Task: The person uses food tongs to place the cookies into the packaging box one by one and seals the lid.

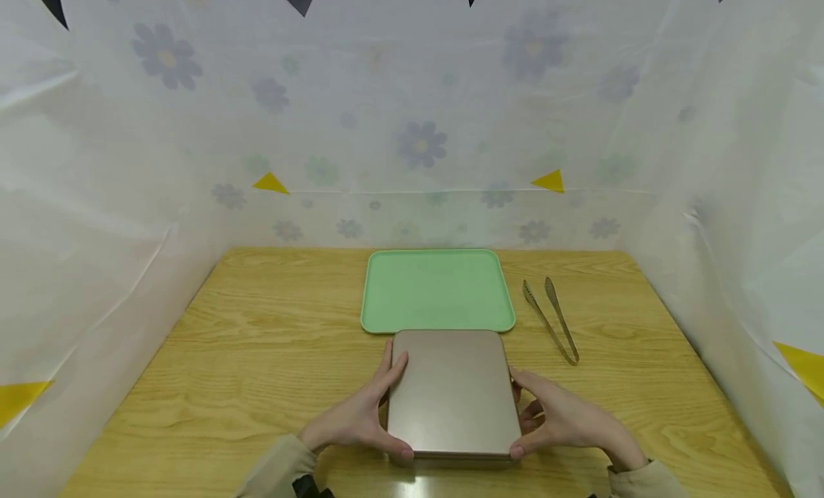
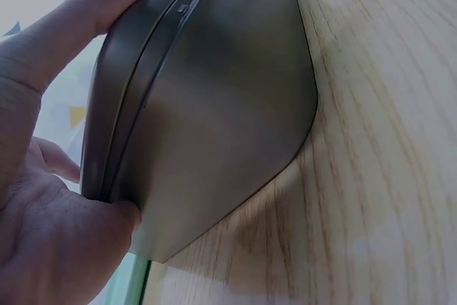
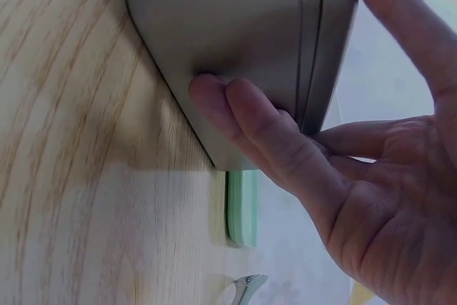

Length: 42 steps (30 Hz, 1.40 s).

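A lidded metal tin (image 1: 452, 392), bronze-grey and rectangular with rounded corners, rests flat on the table near its front edge. My left hand (image 1: 362, 415) grips its left side, the thumb on the near left corner and the index finger over the top edge. On the opposite side my right hand (image 1: 566, 416) holds the tin, thumb at the near right corner. In the right wrist view, fingertips (image 3: 246, 98) press the side wall below the lid seam. The left wrist view shows a small catch (image 2: 183, 9) along the seam. The lid sits closed, so the inside is hidden.
Just behind the tin lies a mint-green tray (image 1: 438, 292). Metal tongs (image 1: 555, 326) lie to the tray's right with their arms spread. The wooden table (image 1: 270, 340) is bounded by a flowered white sheet (image 1: 418, 204) at the back and white sheets at both sides.
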Available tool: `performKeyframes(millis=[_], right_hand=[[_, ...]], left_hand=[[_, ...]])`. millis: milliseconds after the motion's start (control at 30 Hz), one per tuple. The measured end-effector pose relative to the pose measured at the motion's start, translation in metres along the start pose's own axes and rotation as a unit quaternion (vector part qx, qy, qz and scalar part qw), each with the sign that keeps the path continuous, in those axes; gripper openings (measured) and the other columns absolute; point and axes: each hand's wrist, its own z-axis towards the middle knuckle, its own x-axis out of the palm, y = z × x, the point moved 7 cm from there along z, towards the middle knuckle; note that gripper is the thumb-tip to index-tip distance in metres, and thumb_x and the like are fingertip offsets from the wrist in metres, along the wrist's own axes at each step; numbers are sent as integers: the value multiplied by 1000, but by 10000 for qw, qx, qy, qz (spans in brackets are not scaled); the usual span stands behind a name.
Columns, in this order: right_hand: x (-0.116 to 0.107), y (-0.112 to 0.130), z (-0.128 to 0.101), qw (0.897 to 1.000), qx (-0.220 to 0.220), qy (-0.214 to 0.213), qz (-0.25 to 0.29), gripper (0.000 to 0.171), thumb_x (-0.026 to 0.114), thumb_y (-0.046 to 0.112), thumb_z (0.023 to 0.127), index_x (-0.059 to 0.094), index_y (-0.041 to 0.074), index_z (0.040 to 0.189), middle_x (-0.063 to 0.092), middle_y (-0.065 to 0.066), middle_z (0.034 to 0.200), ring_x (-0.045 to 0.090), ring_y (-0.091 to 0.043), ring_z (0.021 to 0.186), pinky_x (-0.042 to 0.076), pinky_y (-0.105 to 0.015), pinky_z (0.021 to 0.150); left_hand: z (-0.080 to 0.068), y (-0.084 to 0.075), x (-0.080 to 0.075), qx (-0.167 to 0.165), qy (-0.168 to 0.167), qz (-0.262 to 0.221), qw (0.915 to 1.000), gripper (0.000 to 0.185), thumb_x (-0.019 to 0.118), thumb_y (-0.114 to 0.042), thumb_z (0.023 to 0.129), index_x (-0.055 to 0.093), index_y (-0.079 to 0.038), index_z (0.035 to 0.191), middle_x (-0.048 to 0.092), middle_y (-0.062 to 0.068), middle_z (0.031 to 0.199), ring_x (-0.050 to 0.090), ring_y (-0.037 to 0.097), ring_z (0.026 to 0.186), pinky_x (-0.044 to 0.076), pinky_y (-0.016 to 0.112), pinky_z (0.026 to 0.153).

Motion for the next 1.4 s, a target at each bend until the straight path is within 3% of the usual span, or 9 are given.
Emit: performKeyframes(millis=[267,467,700,867,1133,1400], right_hand=[[1,-2,-1,9999,-119,-17,-110,115,86,34,78,14,-8,157,50,-18,116,68,-7,96,63,-28,77],[0,-2,-3,9998,-122,-47,-145,116,86,33,78,13,-13,155,51,-17,114,68,-6,98,63,-27,79],[0,-3,-3,9999,-102,-76,-64,116,86,32,78,12,-12,156,51,-20,116,69,-7,96,63,-27,78],[0,-3,-3,9998,-57,-94,-165,116,86,33,78,12,-12,156,51,-25,124,68,-6,98,63,-27,79],[-1,1,-1,9992,-41,-72,-389,117,86,37,77,14,-9,157,53,-19,123,66,-8,103,62,-27,80],[-1,3,-2,9994,15,-68,-353,118,87,36,77,13,-9,157,50,-26,133,67,-10,104,62,-26,80]], left_hand=[[-1,1,1,66,-47,-57,10000,133,91,-27,73,-8,-18,162,-38,17,160,-15,41,154,13,52,126],[-1,2,2,138,-59,-176,9997,133,90,-26,74,-9,-17,162,-36,18,161,-15,40,154,20,46,126],[-1,2,2,222,-89,-267,9994,134,91,-25,73,-9,-17,162,-36,17,161,-16,40,154,20,53,125],[-1,0,1,87,-67,-218,9997,134,91,-28,73,-8,-19,162,-36,15,161,-17,37,154,15,53,126],[-1,-2,1,-34,134,-186,9997,134,90,-35,74,-10,-20,162,-40,14,160,-20,35,153,13,50,127],[0,0,2,-116,184,-178,9996,133,89,-39,74,-9,-21,162,-41,13,159,-21,35,153,9,61,125]])
